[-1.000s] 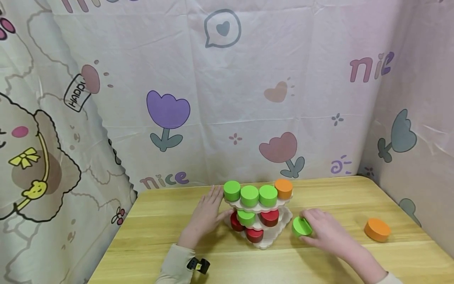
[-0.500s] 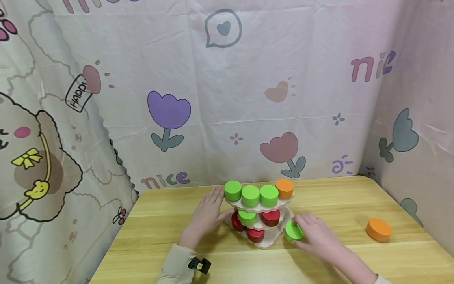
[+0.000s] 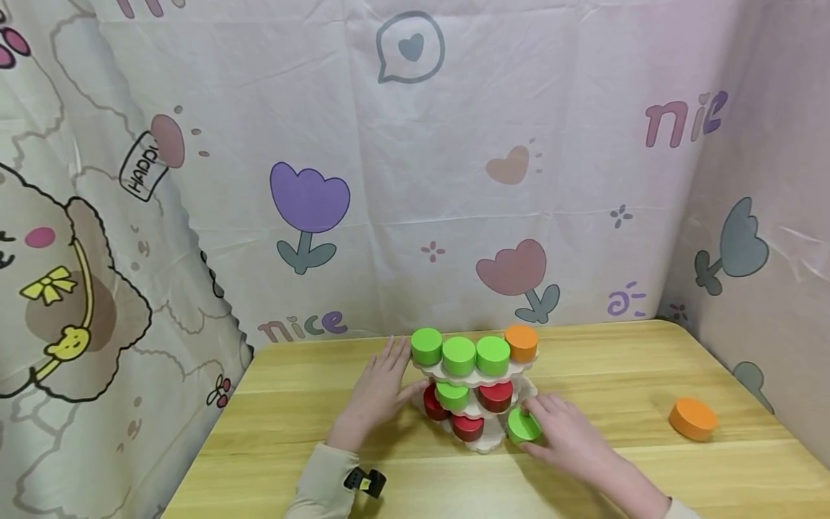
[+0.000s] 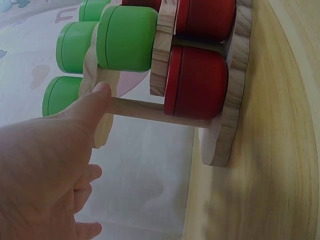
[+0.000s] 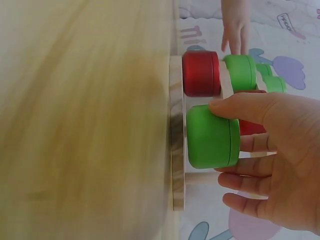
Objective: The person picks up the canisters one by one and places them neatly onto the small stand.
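Observation:
A tiered wooden stand (image 3: 483,437) with scalloped shelves carries green, red and orange round pieces with a lid-like seam. My right hand (image 3: 570,436) pinches a green round piece (image 5: 212,137) between thumb and fingers, at the right side of the bottom shelf, beside a red piece (image 5: 201,74). My left hand (image 3: 379,393) lies along the stand's left side, its fingers extended. In the left wrist view the thumb of the left hand (image 4: 45,165) touches the edge of the top shelf, close to a green piece (image 4: 127,37).
An orange round piece (image 3: 692,419) lies alone on the wooden table (image 3: 272,432) at the right. Behind the table hangs a patterned cloth (image 3: 415,180), and more cloth closes off both sides.
My right hand has carried the green round piece leftward from the table to the stand's bottom shelf. The left hand has stayed in place at the stand.

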{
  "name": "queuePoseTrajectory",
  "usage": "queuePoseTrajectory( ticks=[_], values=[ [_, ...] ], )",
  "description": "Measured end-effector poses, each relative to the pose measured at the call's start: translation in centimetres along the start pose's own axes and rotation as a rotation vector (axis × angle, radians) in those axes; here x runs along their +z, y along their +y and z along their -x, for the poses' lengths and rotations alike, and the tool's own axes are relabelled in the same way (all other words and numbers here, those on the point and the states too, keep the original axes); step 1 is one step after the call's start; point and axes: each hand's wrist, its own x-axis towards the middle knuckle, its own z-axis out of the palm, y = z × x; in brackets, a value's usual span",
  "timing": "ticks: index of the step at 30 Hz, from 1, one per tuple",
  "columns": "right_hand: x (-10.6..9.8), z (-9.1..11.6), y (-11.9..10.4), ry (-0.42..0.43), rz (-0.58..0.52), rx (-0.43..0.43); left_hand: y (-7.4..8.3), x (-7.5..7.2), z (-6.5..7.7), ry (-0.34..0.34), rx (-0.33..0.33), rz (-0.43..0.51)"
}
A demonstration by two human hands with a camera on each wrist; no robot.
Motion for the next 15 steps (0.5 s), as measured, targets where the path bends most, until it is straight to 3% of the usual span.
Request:
queuePoseTrajectory(
  ticks=[15],
  values=[
    [0.68, -0.55, -0.72, 0.056, -0.022, -0.071, 0.13, -0.38, 0.08, -0.012, 0.006, -0.006]
  ],
)
